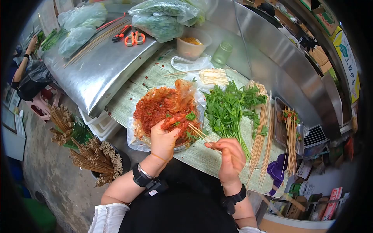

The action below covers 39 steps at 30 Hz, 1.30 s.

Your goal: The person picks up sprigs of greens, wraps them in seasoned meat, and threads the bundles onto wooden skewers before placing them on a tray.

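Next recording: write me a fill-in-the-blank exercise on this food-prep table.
The right hand holds a thin bamboo ____.
The left hand grips marinated meat coloured ____.
The bunch of green leafy herbs lies to the meat's ____.
The scissors on the steel counter have ____ handles.
Missing: skewer; red; right; orange.

Red marinated meat (155, 108) fills the plastic-lined round bowl (136, 136) just behind the left hand (163, 140) and its grip. Behind and right of the right hand (230, 157), which grips the thin bamboo skewer (199, 134), lie green leafy herbs (229, 108), then loose bamboo sticks (261, 134), then a rectangular metal tray (280, 130).
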Motion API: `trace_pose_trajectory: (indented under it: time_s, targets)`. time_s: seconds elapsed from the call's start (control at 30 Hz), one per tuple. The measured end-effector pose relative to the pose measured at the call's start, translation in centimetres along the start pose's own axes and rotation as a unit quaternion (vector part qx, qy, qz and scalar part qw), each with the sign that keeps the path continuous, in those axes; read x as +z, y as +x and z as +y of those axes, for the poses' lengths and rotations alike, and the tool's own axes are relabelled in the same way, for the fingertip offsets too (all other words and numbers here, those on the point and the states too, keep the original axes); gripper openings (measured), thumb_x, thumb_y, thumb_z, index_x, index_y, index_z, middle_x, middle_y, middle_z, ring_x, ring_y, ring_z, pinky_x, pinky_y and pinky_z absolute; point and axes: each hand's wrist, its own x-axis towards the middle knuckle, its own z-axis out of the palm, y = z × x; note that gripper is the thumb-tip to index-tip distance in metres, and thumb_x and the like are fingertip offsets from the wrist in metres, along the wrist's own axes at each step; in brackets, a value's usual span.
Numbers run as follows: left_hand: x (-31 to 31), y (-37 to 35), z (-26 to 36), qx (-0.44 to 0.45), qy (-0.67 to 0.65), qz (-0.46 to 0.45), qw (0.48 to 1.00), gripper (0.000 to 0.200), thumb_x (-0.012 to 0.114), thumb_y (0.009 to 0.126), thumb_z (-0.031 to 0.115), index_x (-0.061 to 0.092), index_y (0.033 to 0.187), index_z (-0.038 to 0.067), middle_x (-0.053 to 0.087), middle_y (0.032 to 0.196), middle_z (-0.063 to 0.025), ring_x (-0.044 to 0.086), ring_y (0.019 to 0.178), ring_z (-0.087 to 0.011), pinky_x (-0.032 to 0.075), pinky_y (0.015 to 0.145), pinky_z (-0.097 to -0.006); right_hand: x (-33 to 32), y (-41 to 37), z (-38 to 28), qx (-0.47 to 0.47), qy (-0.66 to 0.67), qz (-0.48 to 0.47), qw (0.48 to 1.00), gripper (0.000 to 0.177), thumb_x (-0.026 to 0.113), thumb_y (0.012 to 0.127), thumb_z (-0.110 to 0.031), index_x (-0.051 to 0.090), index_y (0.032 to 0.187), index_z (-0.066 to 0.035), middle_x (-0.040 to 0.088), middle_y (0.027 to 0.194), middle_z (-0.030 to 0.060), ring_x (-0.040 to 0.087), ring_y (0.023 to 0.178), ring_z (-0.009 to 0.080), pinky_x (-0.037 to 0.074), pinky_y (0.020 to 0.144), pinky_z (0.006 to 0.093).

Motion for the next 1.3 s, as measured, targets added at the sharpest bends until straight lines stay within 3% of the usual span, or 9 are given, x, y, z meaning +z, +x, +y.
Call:
trace_pose_trajectory:
  time_s: [0.07, 0.2, 0.57, 1.03, 1.13, 1.2, 1.23, 1.3]
  targets:
    - [-0.2, 0.2, -0.4, 0.037, 0.018, 0.012, 0.999, 0.032, 0.051, 0.075, -0.013, 0.058, 0.105, -0.006, 0.063, 0.101, -0.0098, 0.060, 0.091, -0.0156, 0.048, 0.082, -0.0275, 0.3, 0.6, -1.4, -0.148, -0.174, -0.085, 0.970, 0.013, 0.052, 0.086, -0.008, 0.058, 0.089, 0.004, 0.059, 0.089, 0.0145, 0.061, 0.075, 0.0245, 0.050, 0.067, 0.0306]
    - [-0.4, 0.5, -0.7, 0.069, -0.005, 0.007, 0.998, 0.032, 0.052, 0.074, -0.012, 0.059, 0.105, -0.006, 0.063, 0.101, -0.0097, 0.060, 0.091, -0.0154, 0.047, 0.082, -0.0272, 1.4, 1.3, -2.1, -0.225, -0.208, -0.118, 0.945, 0.017, 0.059, 0.076, 0.004, 0.059, 0.093, 0.002, 0.059, 0.087, 0.0144, 0.061, 0.072, 0.0258, 0.050, 0.060, 0.0294]
    - [-0.9, 1.1, -0.2, 0.128, 0.122, 0.004, 0.984, 0.029, 0.054, 0.072, -0.012, 0.062, 0.099, -0.005, 0.064, 0.097, -0.0076, 0.059, 0.088, -0.0125, 0.047, 0.080, -0.0252, 2.6, 1.9, -2.0, -0.270, -0.248, -0.129, 0.922, 0.022, 0.063, 0.070, 0.004, 0.058, 0.091, 0.002, 0.058, 0.085, 0.0135, 0.060, 0.069, 0.0257, 0.050, 0.057, 0.0309]
    - [-1.1, 1.7, 0.3, 0.140, 0.135, 0.004, 0.981, 0.029, 0.054, 0.072, -0.012, 0.062, 0.099, -0.004, 0.065, 0.095, -0.0059, 0.059, 0.086, -0.0116, 0.047, 0.079, -0.0247, 3.3, 2.2, -0.8, -0.268, -0.249, -0.137, 0.921, 0.026, 0.063, 0.070, 0.002, 0.058, 0.095, 0.000, 0.057, 0.088, 0.0129, 0.059, 0.069, 0.0257, 0.049, 0.058, 0.0314]
    - [-1.2, 1.7, 0.7, 0.175, 0.162, 0.003, 0.971, 0.029, 0.054, 0.072, -0.011, 0.062, 0.099, -0.004, 0.065, 0.094, -0.0055, 0.059, 0.085, -0.0112, 0.047, 0.078, -0.0247, 3.5, 2.1, -1.0, -0.270, -0.222, -0.141, 0.926, 0.038, 0.064, 0.069, 0.003, 0.054, 0.106, 0.000, 0.057, 0.091, 0.0137, 0.059, 0.072, 0.0264, 0.049, 0.060, 0.0321]
    - [-1.2, 1.8, 0.9, 0.194, 0.174, 0.000, 0.966, 0.029, 0.054, 0.072, -0.011, 0.062, 0.098, -0.003, 0.065, 0.093, -0.0052, 0.059, 0.084, -0.0109, 0.047, 0.078, -0.0246, 3.7, 2.0, -0.5, -0.277, -0.225, -0.140, 0.924, 0.046, 0.060, 0.077, 0.001, 0.040, 0.119, 0.003, 0.058, 0.090, 0.0170, 0.058, 0.074, 0.0300, 0.047, 0.060, 0.0359]
    - [-1.2, 1.8, 1.0, 0.192, 0.176, 0.001, 0.965, 0.028, 0.055, 0.071, -0.011, 0.062, 0.098, -0.003, 0.065, 0.093, -0.0050, 0.059, 0.083, -0.0105, 0.047, 0.077, -0.0245, 3.8, 2.1, -0.3, -0.278, -0.224, -0.140, 0.924, 0.046, 0.060, 0.077, 0.001, 0.040, 0.119, 0.003, 0.058, 0.090, 0.0170, 0.058, 0.074, 0.0300, 0.047, 0.060, 0.0359]
    - [-1.1, 1.5, 1.0, 0.188, 0.179, 0.001, 0.966, 0.028, 0.055, 0.071, -0.010, 0.062, 0.097, -0.003, 0.065, 0.092, -0.0048, 0.059, 0.083, -0.0102, 0.047, 0.077, -0.0244, 4.2, 2.1, 0.1, -0.269, -0.225, -0.122, 0.928, 0.059, 0.066, 0.068, 0.004, 0.041, 0.122, 0.002, 0.057, 0.098, 0.0156, 0.058, 0.078, 0.0294, 0.049, 0.063, 0.0340]
